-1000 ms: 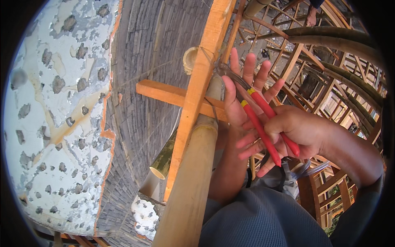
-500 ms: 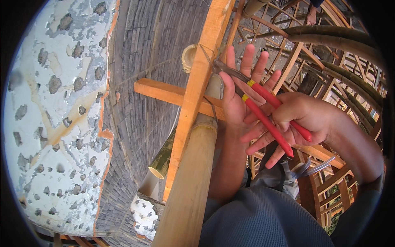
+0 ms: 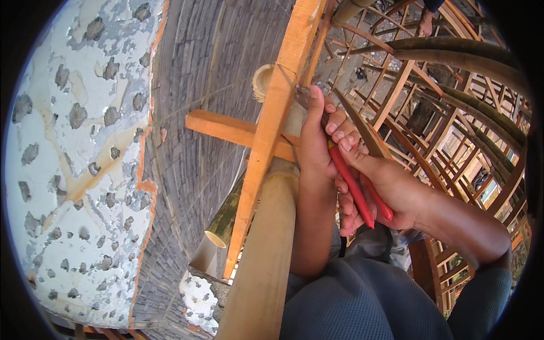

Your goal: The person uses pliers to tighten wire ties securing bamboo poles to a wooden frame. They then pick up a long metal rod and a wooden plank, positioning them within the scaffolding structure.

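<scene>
A pair of end-cutting pincers with red-sleeved handles slants across the middle, its jaws up against a wire tie on the orange timber post. My left hand has its fingers curled round the upper part of the pincers, close behind the jaws, with the thumb pointing up beside the head. My right hand grips the red handles, which are nearly together. What the jaws bite on is too small to tell. A short timber crosspiece crosses the post, beside a thick bamboo pole.
To the left stands a pitted white wall, bordered by a grey stone-clad surface. Cut bamboo ends jut out near the post. On the right, timber and bamboo scaffolding drops far below. Another person's hand shows at the top right.
My left hand, spread before, has curled round the pincers. My right hand's fingers have closed on the handles, which have come together and swung steeper.
</scene>
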Action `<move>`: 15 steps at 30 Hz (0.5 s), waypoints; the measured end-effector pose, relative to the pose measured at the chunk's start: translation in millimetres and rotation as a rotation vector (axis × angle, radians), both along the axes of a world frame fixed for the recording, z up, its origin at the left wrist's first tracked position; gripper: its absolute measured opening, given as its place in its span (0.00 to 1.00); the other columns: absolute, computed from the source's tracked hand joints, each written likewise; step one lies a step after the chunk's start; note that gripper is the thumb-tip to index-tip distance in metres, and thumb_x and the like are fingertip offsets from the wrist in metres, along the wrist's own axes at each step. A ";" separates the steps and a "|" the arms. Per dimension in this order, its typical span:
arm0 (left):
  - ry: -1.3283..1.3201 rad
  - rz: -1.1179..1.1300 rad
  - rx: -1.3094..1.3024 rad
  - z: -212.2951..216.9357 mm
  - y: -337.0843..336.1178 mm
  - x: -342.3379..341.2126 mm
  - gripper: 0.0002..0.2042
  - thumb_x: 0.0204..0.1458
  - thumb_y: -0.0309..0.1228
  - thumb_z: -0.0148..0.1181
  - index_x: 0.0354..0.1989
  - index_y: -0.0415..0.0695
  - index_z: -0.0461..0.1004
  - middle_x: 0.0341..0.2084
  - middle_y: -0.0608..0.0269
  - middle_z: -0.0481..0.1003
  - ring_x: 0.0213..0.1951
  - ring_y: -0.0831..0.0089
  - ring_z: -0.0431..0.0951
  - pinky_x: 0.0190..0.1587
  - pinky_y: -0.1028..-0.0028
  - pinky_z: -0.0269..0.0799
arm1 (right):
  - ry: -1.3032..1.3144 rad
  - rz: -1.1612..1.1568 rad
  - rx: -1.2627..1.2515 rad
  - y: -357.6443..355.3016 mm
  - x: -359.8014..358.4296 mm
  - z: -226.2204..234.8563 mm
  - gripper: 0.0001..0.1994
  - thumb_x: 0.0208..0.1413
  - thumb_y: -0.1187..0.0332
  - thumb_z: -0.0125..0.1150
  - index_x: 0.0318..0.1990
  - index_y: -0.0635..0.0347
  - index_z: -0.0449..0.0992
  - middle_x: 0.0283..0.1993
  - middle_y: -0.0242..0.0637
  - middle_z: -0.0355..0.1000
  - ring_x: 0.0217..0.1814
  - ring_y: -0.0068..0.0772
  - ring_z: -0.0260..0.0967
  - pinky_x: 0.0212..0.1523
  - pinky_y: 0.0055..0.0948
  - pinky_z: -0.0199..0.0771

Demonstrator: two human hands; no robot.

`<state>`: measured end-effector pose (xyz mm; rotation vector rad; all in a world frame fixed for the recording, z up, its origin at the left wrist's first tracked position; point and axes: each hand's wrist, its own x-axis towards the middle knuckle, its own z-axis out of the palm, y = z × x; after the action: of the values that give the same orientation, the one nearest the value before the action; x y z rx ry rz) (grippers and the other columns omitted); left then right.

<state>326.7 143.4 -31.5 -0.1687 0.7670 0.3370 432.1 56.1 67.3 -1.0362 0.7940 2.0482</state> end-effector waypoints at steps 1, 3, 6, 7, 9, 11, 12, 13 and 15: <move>0.041 -0.030 0.022 0.0 0.0 0.8 0.21 0.64 0.56 0.58 0.32 0.51 0.65 0.14 0.76 0.59 0.16 0.81 0.66 0.20 0.74 0.71 | 0.015 0.030 0.003 -0.1 0.4 -1.8 0.33 0.69 0.37 0.48 0.42 0.67 0.73 0.26 0.36 0.68 0.21 0.32 0.70 0.23 0.33 0.74; 0.159 -0.074 0.070 0.5 -1.4 4.3 0.23 0.62 0.57 0.61 0.31 0.50 0.64 0.14 0.75 0.58 0.15 0.81 0.63 0.19 0.74 0.69 | -0.150 0.232 0.042 0.4 2.8 -4.3 0.36 0.67 0.34 0.47 0.43 0.67 0.74 0.30 0.38 0.72 0.25 0.33 0.72 0.25 0.35 0.79; 0.188 -0.007 0.062 4.6 -2.9 14.6 0.24 0.61 0.57 0.62 0.31 0.50 0.63 0.14 0.74 0.58 0.14 0.81 0.59 0.19 0.74 0.67 | -0.310 0.331 0.115 1.3 6.9 -3.9 0.39 0.66 0.31 0.44 0.42 0.68 0.75 0.31 0.38 0.74 0.28 0.31 0.75 0.23 0.31 0.79; 0.250 -0.005 0.039 8.0 -2.2 17.5 0.24 0.60 0.57 0.63 0.32 0.49 0.63 0.14 0.74 0.58 0.15 0.79 0.61 0.21 0.73 0.68 | -0.303 0.315 0.089 1.5 8.4 -3.2 0.39 0.66 0.30 0.43 0.40 0.68 0.75 0.31 0.39 0.73 0.27 0.31 0.75 0.22 0.30 0.78; 0.363 0.031 0.061 16.6 -2.8 25.4 0.25 0.59 0.58 0.63 0.31 0.49 0.64 0.14 0.74 0.58 0.16 0.78 0.62 0.22 0.73 0.69 | -0.278 0.323 0.050 1.1 13.4 -1.1 0.40 0.66 0.29 0.42 0.39 0.68 0.74 0.29 0.40 0.72 0.24 0.32 0.73 0.22 0.30 0.76; 0.437 0.066 0.004 26.4 -2.9 29.6 0.25 0.59 0.59 0.63 0.31 0.49 0.64 0.14 0.74 0.58 0.17 0.77 0.63 0.24 0.72 0.69 | -0.257 0.356 0.028 0.2 17.6 0.1 0.41 0.66 0.29 0.41 0.39 0.68 0.73 0.27 0.40 0.70 0.21 0.33 0.69 0.23 0.32 0.74; 0.410 0.086 -0.045 30.6 -2.7 30.0 0.25 0.59 0.60 0.62 0.30 0.50 0.64 0.14 0.74 0.58 0.17 0.77 0.63 0.24 0.72 0.70 | -0.253 0.367 0.029 -0.5 20.0 -0.1 0.41 0.65 0.28 0.40 0.38 0.68 0.73 0.27 0.40 0.70 0.21 0.33 0.69 0.23 0.32 0.73; 0.321 0.126 -0.050 33.0 -2.3 29.9 0.26 0.59 0.60 0.62 0.30 0.50 0.65 0.14 0.74 0.58 0.17 0.76 0.63 0.25 0.71 0.70 | -0.271 0.362 0.022 -1.2 18.9 -0.5 0.42 0.65 0.27 0.40 0.37 0.67 0.73 0.27 0.40 0.69 0.21 0.33 0.69 0.23 0.32 0.73; 0.352 0.075 -0.056 33.4 -1.6 28.6 0.25 0.60 0.60 0.61 0.28 0.51 0.64 0.13 0.74 0.57 0.16 0.77 0.62 0.23 0.72 0.68 | -0.272 0.354 0.003 -3.0 16.3 -3.5 0.42 0.64 0.27 0.39 0.35 0.67 0.73 0.25 0.40 0.68 0.20 0.33 0.68 0.22 0.32 0.72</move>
<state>355.3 141.8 1.9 -0.1933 1.1202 0.4224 448.4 53.1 63.8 -1.5022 0.4924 2.1267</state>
